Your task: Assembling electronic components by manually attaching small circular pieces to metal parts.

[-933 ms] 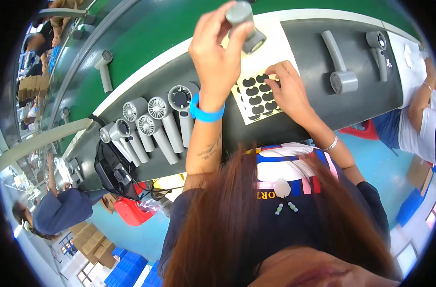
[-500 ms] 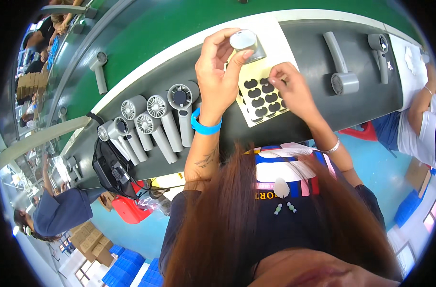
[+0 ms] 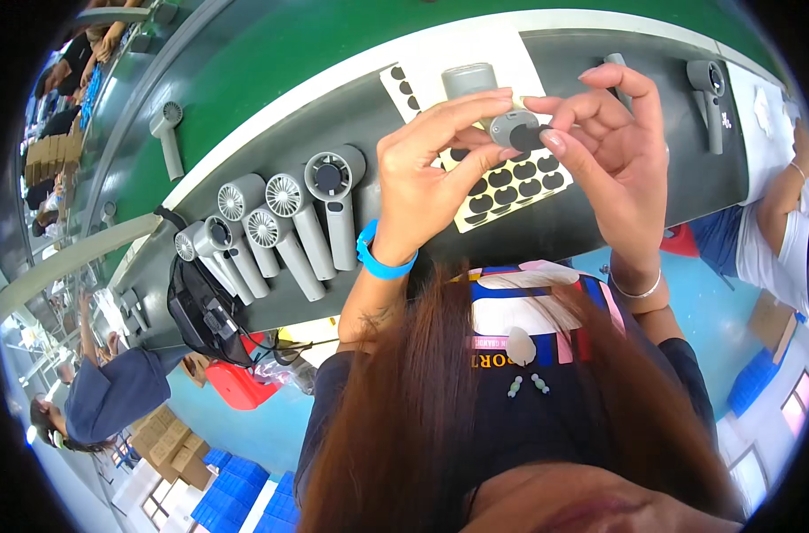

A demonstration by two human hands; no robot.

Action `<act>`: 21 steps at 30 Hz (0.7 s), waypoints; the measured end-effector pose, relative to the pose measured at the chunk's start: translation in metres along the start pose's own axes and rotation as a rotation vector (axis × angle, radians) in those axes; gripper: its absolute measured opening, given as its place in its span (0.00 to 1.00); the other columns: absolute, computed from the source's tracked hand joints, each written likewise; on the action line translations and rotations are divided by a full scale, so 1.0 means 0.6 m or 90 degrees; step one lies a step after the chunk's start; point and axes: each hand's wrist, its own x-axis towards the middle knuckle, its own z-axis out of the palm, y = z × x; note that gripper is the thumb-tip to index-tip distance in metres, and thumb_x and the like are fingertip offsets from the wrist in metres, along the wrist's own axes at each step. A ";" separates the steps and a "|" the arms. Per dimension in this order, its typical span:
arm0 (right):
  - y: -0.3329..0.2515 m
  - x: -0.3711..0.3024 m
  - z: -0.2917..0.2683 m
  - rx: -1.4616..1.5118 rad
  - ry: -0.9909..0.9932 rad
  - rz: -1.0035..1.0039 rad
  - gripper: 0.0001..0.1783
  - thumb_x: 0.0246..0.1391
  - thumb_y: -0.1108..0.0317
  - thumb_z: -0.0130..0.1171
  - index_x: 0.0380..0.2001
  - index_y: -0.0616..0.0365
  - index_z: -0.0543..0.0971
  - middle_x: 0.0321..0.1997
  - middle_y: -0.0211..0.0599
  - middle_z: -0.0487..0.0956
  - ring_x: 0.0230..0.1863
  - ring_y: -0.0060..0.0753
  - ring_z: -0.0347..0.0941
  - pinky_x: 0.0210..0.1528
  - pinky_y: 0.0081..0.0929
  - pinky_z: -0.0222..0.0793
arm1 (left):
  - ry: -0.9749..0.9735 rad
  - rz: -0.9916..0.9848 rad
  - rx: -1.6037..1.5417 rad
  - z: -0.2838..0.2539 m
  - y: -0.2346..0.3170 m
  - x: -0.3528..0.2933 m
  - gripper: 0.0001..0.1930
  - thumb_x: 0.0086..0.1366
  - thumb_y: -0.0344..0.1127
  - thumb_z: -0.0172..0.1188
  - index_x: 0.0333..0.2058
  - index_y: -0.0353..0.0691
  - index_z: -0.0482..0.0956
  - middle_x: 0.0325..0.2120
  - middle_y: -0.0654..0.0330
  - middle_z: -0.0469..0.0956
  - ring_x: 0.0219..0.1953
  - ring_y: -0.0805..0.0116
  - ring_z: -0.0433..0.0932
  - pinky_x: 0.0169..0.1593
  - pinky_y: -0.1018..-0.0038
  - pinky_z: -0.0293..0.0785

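My left hand (image 3: 427,169) is closed on a small grey round part (image 3: 503,126), whose flat face is turned up; the rest of the part is hidden by my fingers. Pinched between thumb and finger of my right hand (image 3: 619,164) is a black sticker (image 3: 529,137), which overlaps the right side of that face. I cannot tell whether it is stuck down. Under both hands lies a pale yellow sheet (image 3: 555,194) with rows of black round notched stickers. A grey block with rounded corners (image 3: 468,80) lies just beyond my left fingers.
Several grey handheld fans (image 3: 329,191) stand grouped on the dark bench at the left, beside a black bag (image 3: 205,306). Another fan (image 3: 708,98) lies at the right. A green conveyor belt (image 3: 289,58) runs along the far side. A person in white sits at the right edge.
My right hand has risen from the sheet with a black sticker, up to the round part. My left hand has brought that part nearer and to the right, tilting its face.
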 end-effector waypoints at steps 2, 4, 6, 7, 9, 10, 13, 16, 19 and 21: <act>0.001 0.000 0.002 -0.008 0.007 0.015 0.25 0.51 0.84 0.56 0.50 0.59 0.61 0.32 0.35 0.75 0.48 0.32 0.75 0.46 0.23 0.73 | -0.009 0.004 -0.012 0.000 -0.001 -0.003 0.20 0.51 0.16 0.62 0.44 0.33 0.79 0.45 0.50 0.78 0.33 0.68 0.83 0.36 0.78 0.81; -0.002 0.001 0.003 -0.023 0.007 0.021 0.24 0.51 0.84 0.57 0.49 0.59 0.61 0.32 0.34 0.75 0.48 0.31 0.75 0.45 0.22 0.73 | -0.028 -0.024 -0.040 0.000 0.005 -0.005 0.20 0.51 0.16 0.63 0.45 0.32 0.79 0.46 0.50 0.78 0.36 0.66 0.83 0.39 0.76 0.81; -0.004 0.000 0.004 -0.040 0.008 0.026 0.24 0.51 0.83 0.57 0.49 0.59 0.61 0.32 0.34 0.75 0.48 0.30 0.75 0.43 0.21 0.74 | -0.034 -0.029 -0.047 -0.002 0.009 -0.005 0.19 0.52 0.17 0.63 0.45 0.32 0.79 0.46 0.50 0.78 0.36 0.66 0.83 0.39 0.76 0.82; -0.006 0.000 0.003 -0.048 0.005 0.038 0.25 0.51 0.85 0.56 0.50 0.60 0.61 0.33 0.35 0.75 0.50 0.34 0.74 0.44 0.21 0.72 | -0.041 -0.033 -0.054 -0.002 0.010 -0.004 0.19 0.52 0.17 0.63 0.45 0.32 0.79 0.46 0.50 0.78 0.36 0.66 0.83 0.39 0.76 0.82; -0.006 -0.001 0.004 -0.054 0.001 0.051 0.26 0.51 0.87 0.55 0.51 0.61 0.61 0.34 0.37 0.74 0.53 0.38 0.73 0.46 0.21 0.71 | -0.042 -0.033 -0.061 -0.002 0.009 -0.004 0.19 0.52 0.17 0.63 0.45 0.32 0.79 0.46 0.50 0.78 0.36 0.66 0.83 0.39 0.76 0.82; -0.005 -0.001 0.005 -0.055 0.001 0.050 0.26 0.51 0.87 0.55 0.51 0.61 0.61 0.34 0.37 0.75 0.53 0.38 0.73 0.45 0.21 0.71 | -0.041 -0.033 -0.066 -0.002 0.009 -0.005 0.19 0.52 0.18 0.64 0.45 0.32 0.79 0.46 0.50 0.78 0.36 0.66 0.83 0.39 0.76 0.82; -0.005 -0.002 0.005 -0.061 0.005 0.044 0.26 0.51 0.87 0.55 0.51 0.61 0.61 0.34 0.37 0.75 0.52 0.37 0.73 0.45 0.21 0.72 | -0.042 -0.037 -0.060 -0.003 0.009 -0.005 0.19 0.52 0.18 0.64 0.46 0.32 0.79 0.46 0.50 0.77 0.36 0.67 0.83 0.39 0.76 0.82; -0.006 -0.002 0.007 -0.068 0.009 0.043 0.25 0.50 0.87 0.56 0.50 0.61 0.61 0.34 0.37 0.75 0.52 0.37 0.74 0.45 0.21 0.72 | -0.050 -0.038 -0.051 -0.004 0.009 -0.004 0.19 0.53 0.18 0.64 0.46 0.32 0.79 0.46 0.50 0.77 0.36 0.67 0.83 0.39 0.76 0.82; -0.004 -0.001 0.006 -0.070 0.009 0.045 0.25 0.50 0.87 0.56 0.50 0.61 0.61 0.33 0.37 0.75 0.52 0.36 0.74 0.45 0.20 0.73 | -0.051 -0.036 -0.040 -0.004 0.009 -0.005 0.19 0.53 0.18 0.63 0.46 0.32 0.79 0.46 0.50 0.77 0.36 0.67 0.83 0.39 0.76 0.82; -0.004 -0.001 0.007 -0.069 0.006 0.044 0.25 0.50 0.87 0.56 0.49 0.61 0.61 0.33 0.37 0.75 0.52 0.36 0.74 0.45 0.20 0.73 | -0.051 -0.041 -0.045 -0.005 0.010 -0.005 0.19 0.53 0.18 0.63 0.46 0.33 0.79 0.46 0.50 0.77 0.36 0.67 0.83 0.39 0.77 0.82</act>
